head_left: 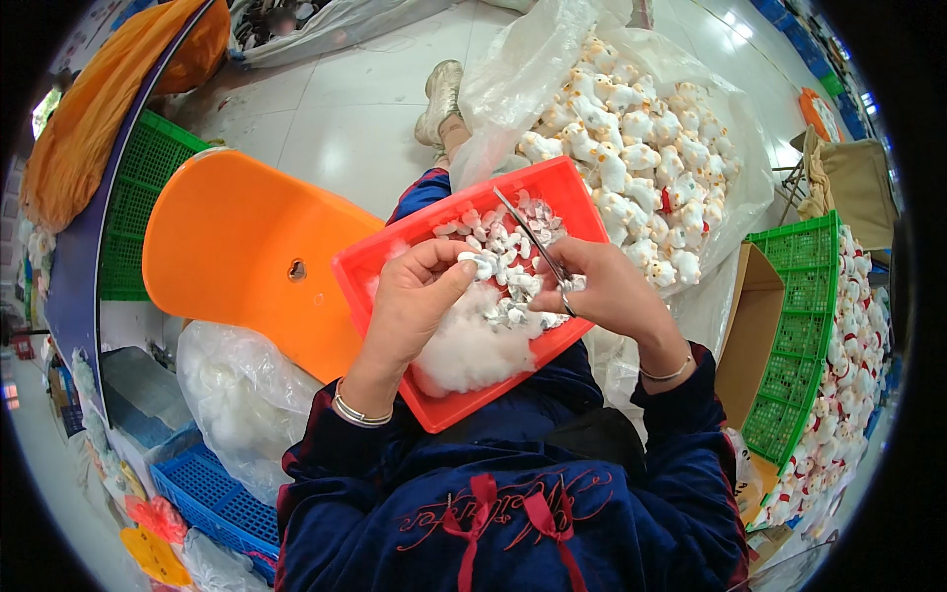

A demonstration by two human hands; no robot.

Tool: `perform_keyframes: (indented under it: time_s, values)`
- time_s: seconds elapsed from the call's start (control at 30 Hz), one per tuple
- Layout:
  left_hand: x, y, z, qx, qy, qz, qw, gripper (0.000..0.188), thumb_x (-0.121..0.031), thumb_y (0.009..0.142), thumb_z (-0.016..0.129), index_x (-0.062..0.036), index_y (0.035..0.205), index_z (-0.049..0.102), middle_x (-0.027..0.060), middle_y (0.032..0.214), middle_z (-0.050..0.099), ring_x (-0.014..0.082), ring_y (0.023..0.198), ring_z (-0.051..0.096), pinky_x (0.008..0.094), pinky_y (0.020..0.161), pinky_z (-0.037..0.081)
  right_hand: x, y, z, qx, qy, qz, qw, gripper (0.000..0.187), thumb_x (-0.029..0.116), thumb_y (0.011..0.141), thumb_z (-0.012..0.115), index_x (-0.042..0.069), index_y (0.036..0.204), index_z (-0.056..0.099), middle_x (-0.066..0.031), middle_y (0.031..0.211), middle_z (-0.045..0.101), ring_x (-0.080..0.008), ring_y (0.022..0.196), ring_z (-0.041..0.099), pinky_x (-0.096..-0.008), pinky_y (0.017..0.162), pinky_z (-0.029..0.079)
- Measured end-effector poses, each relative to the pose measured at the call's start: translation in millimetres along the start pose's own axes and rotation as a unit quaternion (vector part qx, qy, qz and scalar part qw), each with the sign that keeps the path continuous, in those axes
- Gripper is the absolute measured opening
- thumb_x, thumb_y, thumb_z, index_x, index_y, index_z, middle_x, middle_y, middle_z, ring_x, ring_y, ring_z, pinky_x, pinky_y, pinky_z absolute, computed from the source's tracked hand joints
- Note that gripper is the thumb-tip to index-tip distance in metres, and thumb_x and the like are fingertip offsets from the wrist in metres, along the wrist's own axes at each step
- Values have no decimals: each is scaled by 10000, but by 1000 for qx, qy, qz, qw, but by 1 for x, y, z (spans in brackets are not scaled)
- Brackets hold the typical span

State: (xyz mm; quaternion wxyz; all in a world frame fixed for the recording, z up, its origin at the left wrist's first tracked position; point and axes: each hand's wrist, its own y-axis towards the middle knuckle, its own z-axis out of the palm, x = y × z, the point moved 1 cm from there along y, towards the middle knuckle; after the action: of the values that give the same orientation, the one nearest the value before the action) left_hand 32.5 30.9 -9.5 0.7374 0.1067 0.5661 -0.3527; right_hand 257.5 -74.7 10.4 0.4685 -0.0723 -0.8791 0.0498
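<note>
A red plastic tray [355,266] rests tilted across my lap. Between the thumb and fingertips of my left hand [418,294] is a small white piece [482,264], pinched above the tray. My right hand [612,289] is closed round the loops of a long, slim metal tool [526,225] with scissor handles; whether it is scissors or forceps I cannot tell. Its tip points away toward the tray's far side. Many small white and silvery pieces [502,245] lie in the tray below my hands, and fluffy white stuffing [472,345] fills the near part.
An orange stool or chair seat [237,247] stands at my left, beside a clear bag of stuffing [242,395] and a blue basket [212,493]. Ahead to the right, a large clear bag holds small white stuffed toys [641,148]. Green crates [794,335] and a cardboard box [745,326] flank my right.
</note>
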Motion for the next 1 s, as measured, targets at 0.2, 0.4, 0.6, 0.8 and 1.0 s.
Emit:
perform_keyframes:
  time_s: [0.2,0.4,0.6,0.8,1.0]
  values:
    - [9,3,-6,-11,20,25,999,205,-42,982,664,10,1177,701,44,1094,733,84,967,670,233,864,531,8,-32,-3,59,-81,-29,995,407,390,765,880,67,937,701,-91,712,685,-284,671,693,-385,613,519]
    - [5,2,3,-17,45,48,998,207,-9,966,670,10,1170,700,34,1076,728,72,949,661,223,849,527,10,-33,0,91,-131,-5,987,425,446,765,873,72,852,689,-97,659,649,-306,620,663,-400,580,498]
    - [4,0,9,0,75,33,997,135,-13,951,682,3,1085,694,-6,1000,701,40,884,629,198,797,512,14,-32,9,86,-58,-6,995,453,466,781,867,61,839,674,-121,669,645,-342,624,654,-407,590,498]
    - [-10,-1,8,6,115,21,993,91,-18,959,673,-4,1045,701,-14,962,704,42,868,634,197,786,509,10,-30,11,69,-43,-36,996,427,426,804,857,47,851,667,-134,717,668,-345,688,685,-413,629,515]
    - [-14,1,5,23,46,36,998,116,-89,997,663,9,1044,706,-16,907,692,35,827,609,218,764,510,19,-28,7,53,-43,-22,997,350,321,805,849,43,960,704,-124,768,703,-349,742,702,-413,674,538]
